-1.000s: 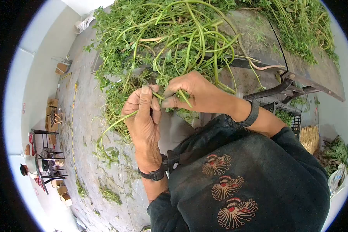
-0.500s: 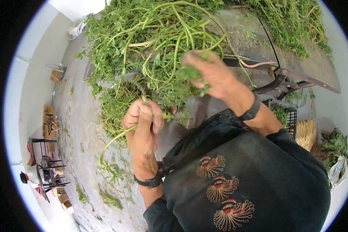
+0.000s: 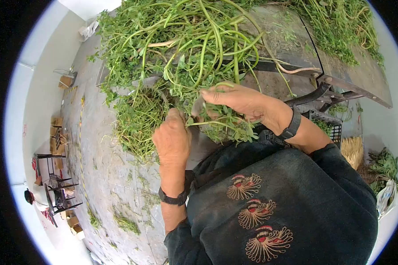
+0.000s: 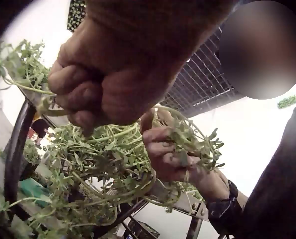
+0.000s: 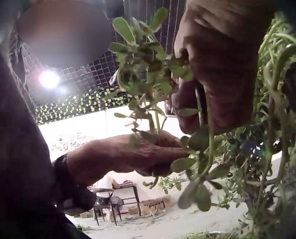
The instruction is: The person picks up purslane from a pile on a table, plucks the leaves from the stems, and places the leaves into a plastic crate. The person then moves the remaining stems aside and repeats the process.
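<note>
My left hand (image 3: 172, 139) is in front of the green pile in the head view, its back toward the camera. In the left wrist view the fingers of this hand (image 4: 113, 74) are curled, with a thick green stem (image 4: 53, 111) at them. To its right, my right hand (image 3: 252, 104) grips leafy sprigs (image 3: 234, 126) that hang below its fingers. Round leaves of these sprigs (image 5: 153, 74) stand beside the right hand (image 5: 222, 59) in the right wrist view. Both hands are close together but apart; the right palm is hidden.
A tangled pile of stems (image 3: 185, 39) covers the near table's edge, above a lower heap (image 3: 141, 126). More greens (image 3: 340, 31) lie at the right. A black crate (image 3: 329, 126) and straw-coloured bundle (image 3: 353, 152) stand below the table. Chairs (image 3: 55, 187) are far left.
My right hand has come back down from the pile toward my left, holding leafy sprigs. My left hand has turned its back to the camera; the long stem trailing behind it no longer shows.
</note>
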